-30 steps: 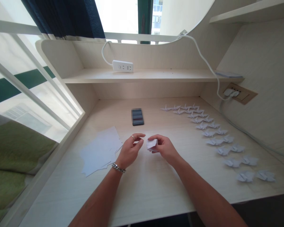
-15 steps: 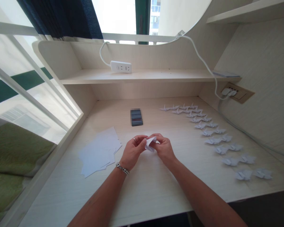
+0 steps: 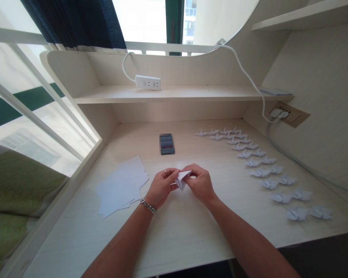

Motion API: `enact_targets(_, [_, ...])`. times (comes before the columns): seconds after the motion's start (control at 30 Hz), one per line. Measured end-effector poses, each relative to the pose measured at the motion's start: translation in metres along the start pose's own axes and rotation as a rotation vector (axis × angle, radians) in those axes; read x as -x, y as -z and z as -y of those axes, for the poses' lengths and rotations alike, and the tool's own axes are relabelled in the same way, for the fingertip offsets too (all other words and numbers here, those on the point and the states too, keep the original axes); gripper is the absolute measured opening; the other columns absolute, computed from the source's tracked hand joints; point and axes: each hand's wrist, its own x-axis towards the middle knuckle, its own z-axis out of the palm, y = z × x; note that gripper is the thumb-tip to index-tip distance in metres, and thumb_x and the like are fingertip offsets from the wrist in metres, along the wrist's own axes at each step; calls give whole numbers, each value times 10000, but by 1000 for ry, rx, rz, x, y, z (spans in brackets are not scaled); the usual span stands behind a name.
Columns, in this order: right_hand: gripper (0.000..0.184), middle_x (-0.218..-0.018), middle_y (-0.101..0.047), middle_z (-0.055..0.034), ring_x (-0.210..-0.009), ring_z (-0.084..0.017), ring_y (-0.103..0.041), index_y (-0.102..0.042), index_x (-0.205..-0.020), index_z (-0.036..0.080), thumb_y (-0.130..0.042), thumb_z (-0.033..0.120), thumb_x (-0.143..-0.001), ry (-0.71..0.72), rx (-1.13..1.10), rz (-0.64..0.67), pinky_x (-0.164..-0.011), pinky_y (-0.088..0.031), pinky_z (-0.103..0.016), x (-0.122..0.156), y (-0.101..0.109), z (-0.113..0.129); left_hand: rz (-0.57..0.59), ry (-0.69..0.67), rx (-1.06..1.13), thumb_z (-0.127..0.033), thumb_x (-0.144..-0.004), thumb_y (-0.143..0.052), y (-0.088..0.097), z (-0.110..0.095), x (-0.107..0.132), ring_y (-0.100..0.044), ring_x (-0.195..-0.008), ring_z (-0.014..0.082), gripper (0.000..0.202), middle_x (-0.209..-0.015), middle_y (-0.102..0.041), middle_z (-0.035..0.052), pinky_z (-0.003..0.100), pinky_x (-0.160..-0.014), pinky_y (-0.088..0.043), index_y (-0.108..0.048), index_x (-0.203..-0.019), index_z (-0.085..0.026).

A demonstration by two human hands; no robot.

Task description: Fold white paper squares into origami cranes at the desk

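Observation:
A small piece of folded white paper (image 3: 182,180) is held between both hands above the middle of the desk. My left hand (image 3: 162,187), with a ring and a chain bracelet, pinches its left side between thumb and fingers. On the other side, my right hand (image 3: 200,183) is closed on the paper's right part, its fingertips partly hidden behind the folds. Loose sheets of white paper (image 3: 120,189) lie overlapping to the left of my left hand. Rows of folded paper cranes (image 3: 260,173) stand along the right of the desk, apart from my right hand.
A dark phone-like object (image 3: 167,144), its face pixelated, lies beyond my hands. On the shelf (image 3: 179,92) at the back sits a white power strip (image 3: 147,82). A white cable (image 3: 246,73) runs down to a wall socket (image 3: 290,114) at right.
The folded paper has turned and shifted slightly left and down between my hands. My right fingers have moved a little on it. The view has shifted very slightly.

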Motion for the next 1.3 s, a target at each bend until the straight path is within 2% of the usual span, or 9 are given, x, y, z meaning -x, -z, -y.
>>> enact_targets(0.13, [77,-798,-682,-34,-742,-167,-641,-724,-755,194,-667,162,-712,15,-12,-74,-623,-505,-262,4,-5,1,-23,13,24,-347,-670,-782,-1,-1,1,-537,-635,89,286,-731,-587,5,231,-593,-470,-654,-806,-130])
enact_targets(0.37, [159,-804,-692,-26,-755,-170,-645,-718,-779,192,-629,103,-682,14,14,-8,-625,-498,-251,1,-2,0,-69,15,-65,-357,-667,-782,0,1,-1,-548,-665,100,306,-761,-604,24,218,-586,-464,-655,-807,-116])
enact_targets(0.5, [153,-759,-693,-18,-706,-160,-637,-726,-752,192,-632,97,-677,-13,32,-16,-610,-483,-248,1,-2,2,-91,26,-28,-379,-681,-768,-1,0,-1,-545,-639,95,313,-734,-603,21,216,-578,-466,-664,-808,-112])
enact_targets(0.67, [127,-756,-689,-15,-702,-161,-635,-720,-735,194,-648,108,-674,-54,-13,-37,-594,-478,-246,1,-2,4,-33,60,67,-454,-748,-692,-2,-5,2,-596,-703,138,368,-780,-644,72,263,-631,-501,-689,-850,-100])
enact_targets(0.83, [132,-768,-675,-16,-726,-162,-631,-701,-737,196,-631,92,-693,30,16,-55,-620,-486,-254,2,-1,5,-7,46,43,-333,-679,-779,0,-4,2,-611,-738,149,333,-795,-659,78,278,-677,-507,-705,-899,-94])
enact_targets(1.07, [164,-754,-671,-13,-728,-164,-606,-682,-743,204,-610,60,-715,214,183,-16,-703,-476,-288,3,1,3,-41,32,-13,-282,-664,-792,0,-1,0,-594,-712,121,258,-804,-655,53,256,-655,-497,-698,-835,-113])
enact_targets(1.3, [207,-786,-686,-21,-750,-166,-629,-693,-762,209,-583,43,-706,219,141,-58,-697,-501,-279,5,-3,2,-82,40,22,-302,-641,-799,-1,1,-1,-572,-644,103,261,-722,-622,26,227,-587,-475,-676,-774,-114])
